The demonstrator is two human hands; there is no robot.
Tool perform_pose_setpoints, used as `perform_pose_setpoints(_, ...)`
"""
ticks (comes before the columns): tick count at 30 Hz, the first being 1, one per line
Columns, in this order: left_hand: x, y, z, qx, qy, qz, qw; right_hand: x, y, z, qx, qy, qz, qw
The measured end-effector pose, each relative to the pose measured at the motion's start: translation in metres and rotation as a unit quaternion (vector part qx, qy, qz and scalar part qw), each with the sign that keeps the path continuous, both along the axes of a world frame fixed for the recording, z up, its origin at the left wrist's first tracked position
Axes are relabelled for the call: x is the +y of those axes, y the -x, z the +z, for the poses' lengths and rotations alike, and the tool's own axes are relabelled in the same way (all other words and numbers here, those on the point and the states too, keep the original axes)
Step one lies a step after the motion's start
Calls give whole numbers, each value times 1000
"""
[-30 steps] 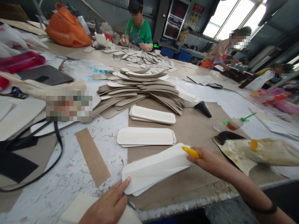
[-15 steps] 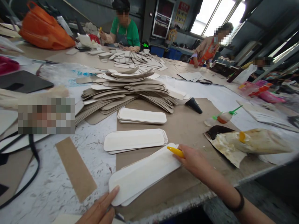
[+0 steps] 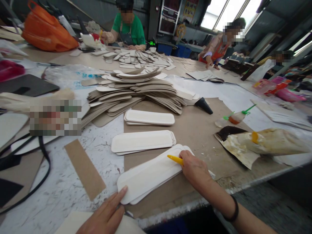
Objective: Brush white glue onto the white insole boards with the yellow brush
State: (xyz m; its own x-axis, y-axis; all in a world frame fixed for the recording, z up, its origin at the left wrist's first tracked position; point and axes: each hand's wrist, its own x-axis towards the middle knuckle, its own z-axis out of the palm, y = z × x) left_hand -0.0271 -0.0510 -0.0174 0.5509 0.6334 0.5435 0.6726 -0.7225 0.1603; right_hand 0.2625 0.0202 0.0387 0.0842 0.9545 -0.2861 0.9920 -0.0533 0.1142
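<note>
A slightly fanned stack of long white rounded pieces (image 3: 151, 174) lies slanted in front of me, its top faces paler in the middle. My left hand (image 3: 104, 211) has its fingers stretched out, one fingertip pressing on the stack's lower left corner. In my right hand (image 3: 193, 167), closed over the stack's upper right end, is a yellow-handled tool (image 3: 175, 159). The handle points left; its working end is hidden by the hand. Just beyond are a second stack of white pieces (image 3: 142, 141) and a shorter stack (image 3: 149, 117).
A large heap of grey-backed pieces (image 3: 136, 92) stands behind the stacks. A brown strip (image 3: 85, 169) lies left. To the right are a stained glue-covered bag (image 3: 275, 141), small green-tipped bottles (image 3: 236, 117) and a black cone-shaped thing (image 3: 204, 105). Other people work across the table.
My right hand has moved left and inward along the top piece with the yellow-handled tool. My left fingertip stays on the corner. The whole view has shifted slightly.
</note>
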Motion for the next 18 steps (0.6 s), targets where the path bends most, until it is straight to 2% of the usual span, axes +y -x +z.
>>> perform_pose_setpoints(6,-1,-1,2,17,-25,13,999,6,-7,5,30,9,22,999)
perform_pose_setpoints(10,0,-3,10,14,2,20,1000,6,-4,6,14,18,35,999)
perform_pose_setpoints(14,1,-5,21,34,23,21,999,1,1,12,22,24,47,998)
perform_pose_setpoints(18,1,-4,22,62,20,10,998,-10,1,20,50,15,71,996)
